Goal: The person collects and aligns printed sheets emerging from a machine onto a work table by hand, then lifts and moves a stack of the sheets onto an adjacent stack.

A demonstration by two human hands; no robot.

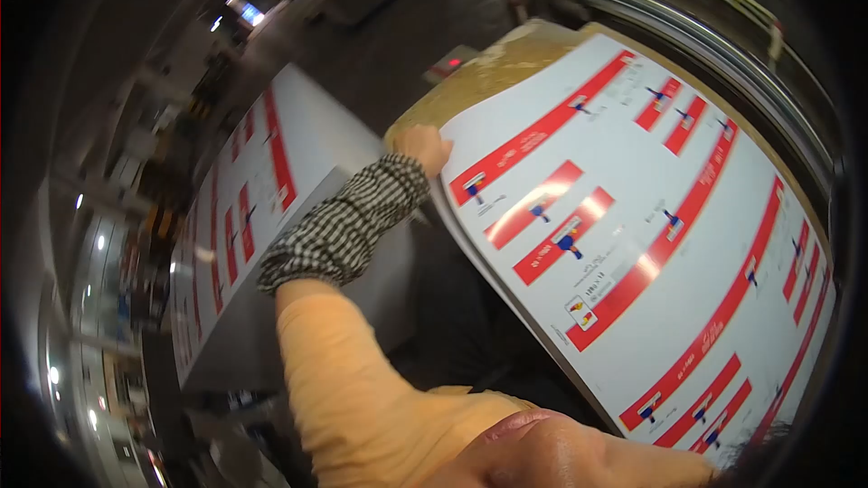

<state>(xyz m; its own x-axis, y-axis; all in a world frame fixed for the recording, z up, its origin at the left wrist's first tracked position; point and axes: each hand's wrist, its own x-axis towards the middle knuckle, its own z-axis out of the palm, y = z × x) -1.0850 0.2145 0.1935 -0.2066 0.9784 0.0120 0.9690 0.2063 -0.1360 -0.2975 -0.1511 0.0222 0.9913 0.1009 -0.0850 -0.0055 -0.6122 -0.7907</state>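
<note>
Fingers of our left hand [421, 146] are curled over the near corner of a large printed sheet [651, 235], pinching its edge; the thumb side is hidden under the paper, so we cannot tell how tightly the hand is closed. The wrist comes out of a checked black-and-white cuff [348, 221], woven and a little crumpled, and this cuff sits over an orange sleeve [353, 389] of smooth fabric.

From the grip, the sheet spreads away to the right and downward. It is white, glossy and thin, and it bows slightly along its length, with light reflecting on its surface. On it we see long red bars and shorter red blocks, each with small blue and yellow marks. Its lower edge shows as a thin dark line.

Under the far part of the sheet lies a brown board [493, 68], rough and worn, with pale scratches. Beyond it we see curved metal rails [723, 45] of a machine.

To the left of our arm, well apart from the held sheet, stands a tall grey stack of sheets [262, 217], with the same red print on top.

Our right hand is not in view.
</note>
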